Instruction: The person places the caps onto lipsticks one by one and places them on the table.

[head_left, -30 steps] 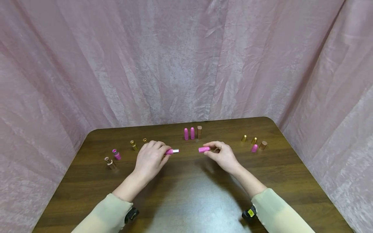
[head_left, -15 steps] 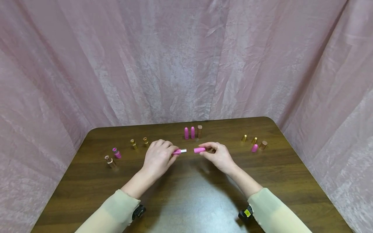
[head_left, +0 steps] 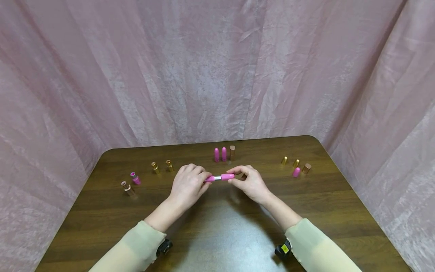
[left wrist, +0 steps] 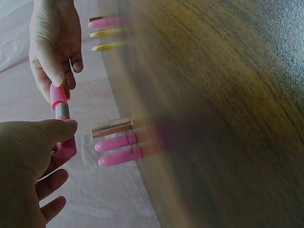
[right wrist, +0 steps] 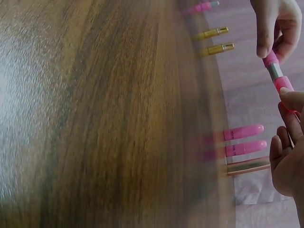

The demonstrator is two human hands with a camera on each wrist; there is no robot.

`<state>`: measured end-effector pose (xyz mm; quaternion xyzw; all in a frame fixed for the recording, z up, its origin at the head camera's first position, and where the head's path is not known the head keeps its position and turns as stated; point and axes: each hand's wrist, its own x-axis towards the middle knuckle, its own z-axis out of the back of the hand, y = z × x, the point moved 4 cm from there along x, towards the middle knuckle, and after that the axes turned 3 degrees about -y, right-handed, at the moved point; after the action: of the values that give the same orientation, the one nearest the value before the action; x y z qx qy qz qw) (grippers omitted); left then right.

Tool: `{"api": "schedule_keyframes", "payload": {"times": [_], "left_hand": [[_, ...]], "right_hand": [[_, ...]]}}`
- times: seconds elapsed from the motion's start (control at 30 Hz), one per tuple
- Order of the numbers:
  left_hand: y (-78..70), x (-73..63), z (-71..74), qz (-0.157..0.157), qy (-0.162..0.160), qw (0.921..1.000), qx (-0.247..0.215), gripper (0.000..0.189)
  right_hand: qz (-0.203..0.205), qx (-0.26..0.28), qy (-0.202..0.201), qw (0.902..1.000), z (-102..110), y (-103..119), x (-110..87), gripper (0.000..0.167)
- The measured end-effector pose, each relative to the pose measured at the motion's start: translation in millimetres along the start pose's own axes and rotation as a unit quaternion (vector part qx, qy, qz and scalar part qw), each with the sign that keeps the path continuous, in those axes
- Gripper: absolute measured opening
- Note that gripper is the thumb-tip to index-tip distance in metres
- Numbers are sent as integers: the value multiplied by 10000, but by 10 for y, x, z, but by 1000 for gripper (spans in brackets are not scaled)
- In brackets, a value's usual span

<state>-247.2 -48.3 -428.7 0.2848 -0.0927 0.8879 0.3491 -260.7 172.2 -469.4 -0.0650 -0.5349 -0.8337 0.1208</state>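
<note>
A left hand (head_left: 188,184) is pinching a pink lipstick base (head_left: 210,178), the right hand (head_left: 251,184) a pink cap (head_left: 227,176); the right-wrist view, unlike the left, is catching gold bases (right wrist: 221,49).

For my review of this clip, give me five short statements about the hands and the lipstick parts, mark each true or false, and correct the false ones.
1. The left hand holds a pink lipstick base. True.
2. The right hand holds nothing. False: it pinches a pink cap.
3. A silver collar shows between base and cap. True.
4. Five tubes stand together near the back edge of the table. False: three do, two pink tubes and one copper tube.
5. Two gold bases stand left of both hands. True.
</note>
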Motion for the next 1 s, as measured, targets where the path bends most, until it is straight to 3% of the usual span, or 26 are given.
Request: {"api": "schedule_keyframes", "payload": {"times": [0.6, 1.0], "left_hand": [[-73, -4, -5, -160, -217, 9995, -158, 18], [-83, 0, -37, -192, -169, 9994, -218, 19]], "right_hand": [[37, 137, 31, 9999, -91, 21, -36, 25], [119, 108, 40, 9999, -136, 6, -42, 25]]}}
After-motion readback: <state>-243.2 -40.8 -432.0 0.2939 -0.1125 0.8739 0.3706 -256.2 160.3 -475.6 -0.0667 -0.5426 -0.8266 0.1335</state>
